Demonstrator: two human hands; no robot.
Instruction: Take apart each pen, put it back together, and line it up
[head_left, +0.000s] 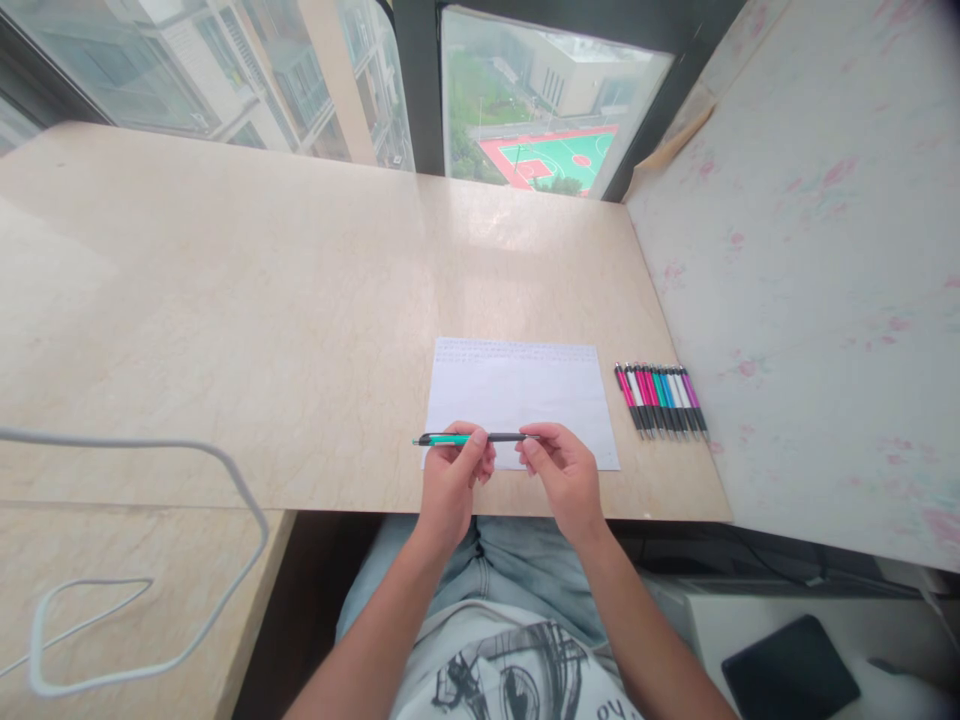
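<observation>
I hold a green and black pen (501, 437) level above the near edge of the table, with both hands on it. My left hand (452, 482) pinches the green end of the barrel. My right hand (564, 474) pinches the black tip end. Under the pen lies a white sheet of paper (521, 390) with faint writing along its top edge. A row of several pens (660, 398) in pink, white, green, blue and purple lies to the right of the sheet.
The beige marble table (262, 300) reaches back to a window. A white cable (150, 560) loops over the lower surface at the left. A patterned wall panel (810, 280) stands at the right. A dark tablet (789, 670) lies at the lower right.
</observation>
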